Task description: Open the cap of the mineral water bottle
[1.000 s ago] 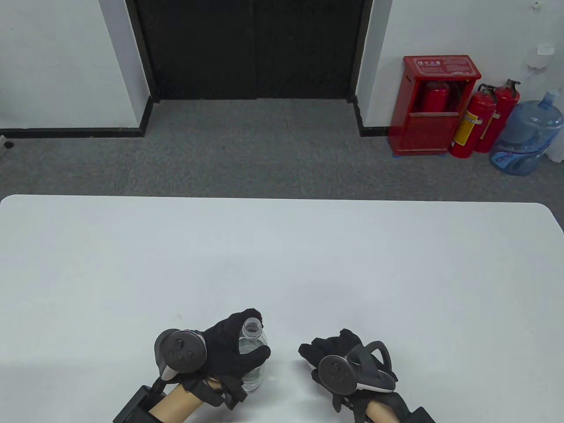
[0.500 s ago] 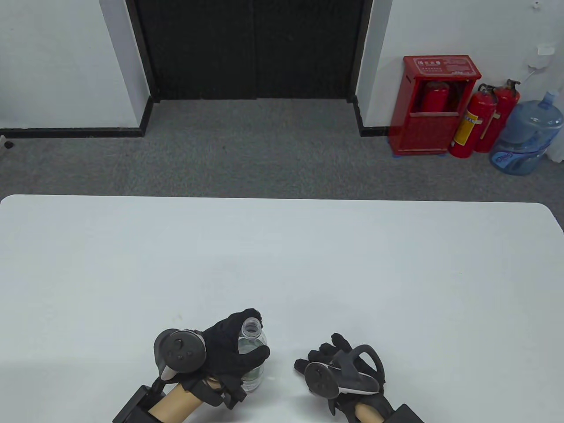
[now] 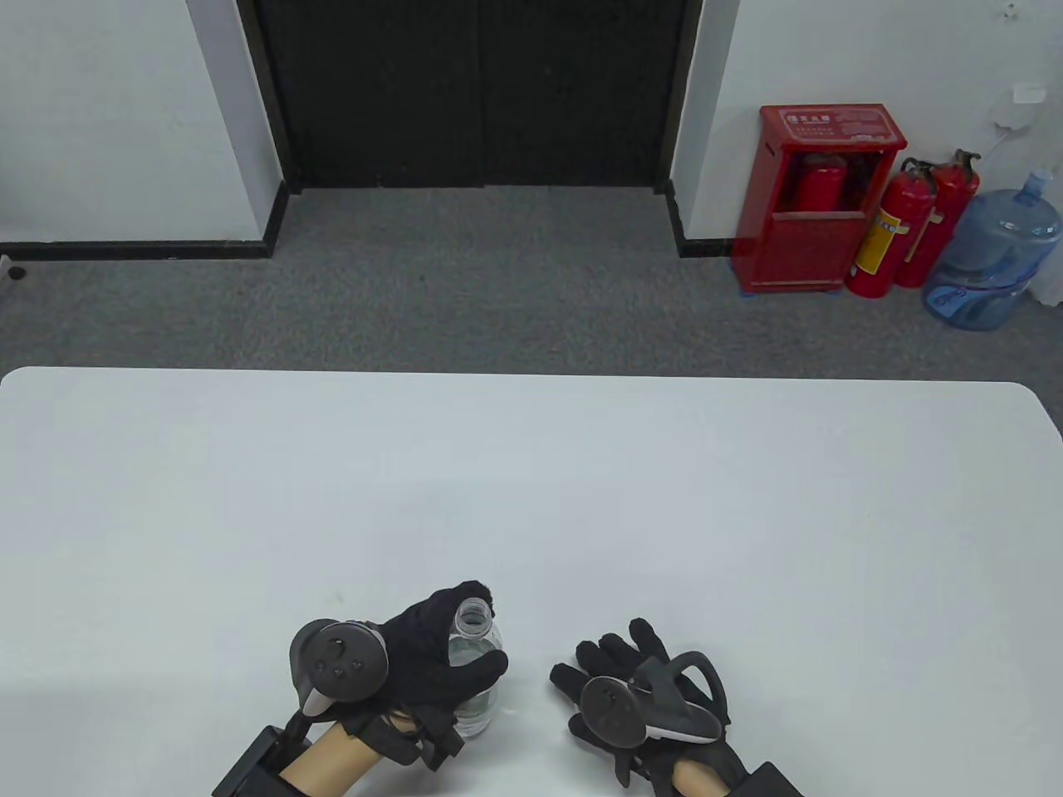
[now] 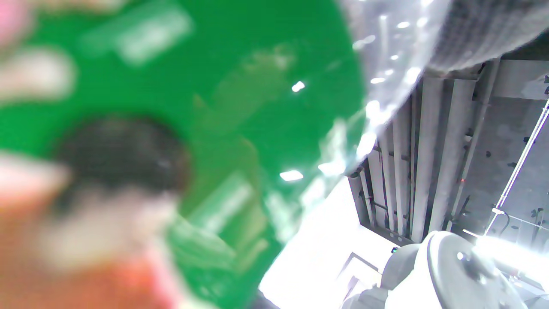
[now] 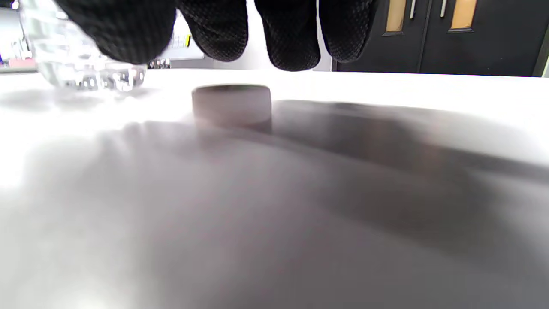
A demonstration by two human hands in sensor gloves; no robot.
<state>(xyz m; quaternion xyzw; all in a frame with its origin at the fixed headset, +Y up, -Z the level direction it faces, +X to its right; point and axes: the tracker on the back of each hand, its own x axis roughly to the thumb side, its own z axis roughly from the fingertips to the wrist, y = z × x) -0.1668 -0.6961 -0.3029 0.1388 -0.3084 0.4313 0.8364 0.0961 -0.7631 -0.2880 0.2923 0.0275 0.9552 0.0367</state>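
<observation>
A clear mineral water bottle (image 3: 477, 656) stands upright near the table's front edge, its neck open with no cap on it. My left hand (image 3: 440, 656) grips its body; its green label (image 4: 214, 107) fills the left wrist view. My right hand (image 3: 619, 664) is to the right of the bottle, fingers spread and holding nothing. In the right wrist view the cap (image 5: 231, 104) lies on the table (image 5: 386, 107) just below my fingertips (image 5: 291, 43), apart from them. The bottle's base (image 5: 85, 73) shows at the left there. The cap is hidden under my right hand in the table view.
The white table (image 3: 531, 498) stretches away from both hands. Beyond it lie grey carpet, a black door, a red extinguisher cabinet (image 3: 814, 195) and a blue water jug (image 3: 988, 249) on the floor at the far right.
My right hand has shifted slightly left and its fingers have opened and spread above the table. My left hand and the bottle have not moved.
</observation>
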